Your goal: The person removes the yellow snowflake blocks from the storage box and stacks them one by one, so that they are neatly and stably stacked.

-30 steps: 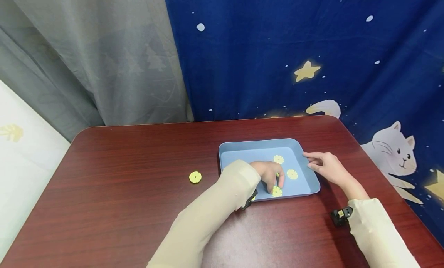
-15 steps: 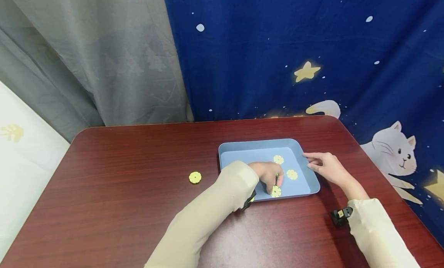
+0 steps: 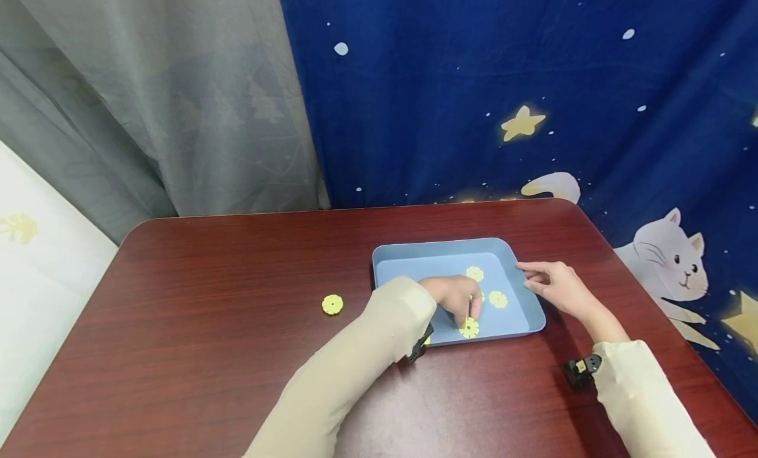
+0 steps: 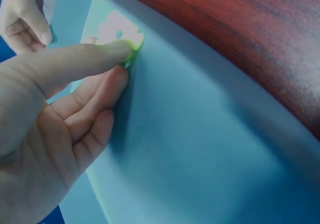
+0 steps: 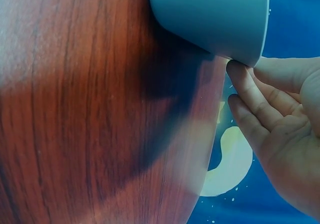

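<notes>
My left hand [image 3: 456, 297] reaches into the blue tray [image 3: 438, 249] and pinches a yellow notched disc [image 3: 469, 328] near the tray's front edge. Its thumb lies over that disc [image 4: 120, 28] in the left wrist view, with the other fingers curled below. More such discs lie in the tray: one behind [image 3: 474, 274], one to the right [image 3: 498, 299], others partly hidden by the hand and sleeve. At the tray's right wall, my right hand [image 3: 559, 287] holds the rim; in the right wrist view, the wall [image 5: 210, 23] sits at its fingertips [image 5: 236, 67].
Left of the tray, a single yellow disc [image 3: 332, 305] lies on the dark red wooden table [image 3: 225, 326]. A grey curtain [image 3: 225, 102] and a blue starry curtain [image 3: 426, 102] hang behind the table. A black wrist camera [image 3: 581, 370] sits on my right wrist.
My left hand has shifted slightly left with the pinched disc, and a disc behind its fingers shows a little more. The right hand stays at the tray's rim.
</notes>
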The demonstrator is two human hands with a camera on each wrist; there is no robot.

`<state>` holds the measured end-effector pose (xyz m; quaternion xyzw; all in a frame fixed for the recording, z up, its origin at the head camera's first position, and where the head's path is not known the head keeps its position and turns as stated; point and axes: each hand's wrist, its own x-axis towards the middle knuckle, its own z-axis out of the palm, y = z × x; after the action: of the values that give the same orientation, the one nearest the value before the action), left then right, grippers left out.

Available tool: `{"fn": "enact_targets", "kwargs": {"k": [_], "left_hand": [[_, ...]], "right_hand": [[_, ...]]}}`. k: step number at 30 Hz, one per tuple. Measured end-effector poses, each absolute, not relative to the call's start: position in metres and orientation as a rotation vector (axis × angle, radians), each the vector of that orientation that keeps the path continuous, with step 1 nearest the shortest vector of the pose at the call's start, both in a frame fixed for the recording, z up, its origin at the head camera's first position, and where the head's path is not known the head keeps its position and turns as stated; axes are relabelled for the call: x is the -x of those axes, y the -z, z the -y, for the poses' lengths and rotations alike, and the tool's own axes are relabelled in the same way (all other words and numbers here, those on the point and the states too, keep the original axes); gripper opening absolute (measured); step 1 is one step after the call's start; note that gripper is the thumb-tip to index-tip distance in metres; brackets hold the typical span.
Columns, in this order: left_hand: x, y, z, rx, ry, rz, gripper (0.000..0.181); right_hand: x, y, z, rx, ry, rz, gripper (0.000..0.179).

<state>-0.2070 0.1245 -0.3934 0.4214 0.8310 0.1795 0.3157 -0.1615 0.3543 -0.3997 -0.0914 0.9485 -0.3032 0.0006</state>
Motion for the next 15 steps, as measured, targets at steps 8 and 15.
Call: {"fn": "enact_targets", "kwargs": {"k": [8,15], "left_hand": [[0.213,0.39,-0.117,-1.062,-0.557,-2.168,0.023],[0.219,0.388,-0.109,-1.053,-0.586,-2.153,0.025]], "right_hand": [[0.162,0.4,-0.354,0.29,0.949,-2.974,0.039],[0.162,0.401,-0.355,0.273,0.933,-2.967,0.039]]}}
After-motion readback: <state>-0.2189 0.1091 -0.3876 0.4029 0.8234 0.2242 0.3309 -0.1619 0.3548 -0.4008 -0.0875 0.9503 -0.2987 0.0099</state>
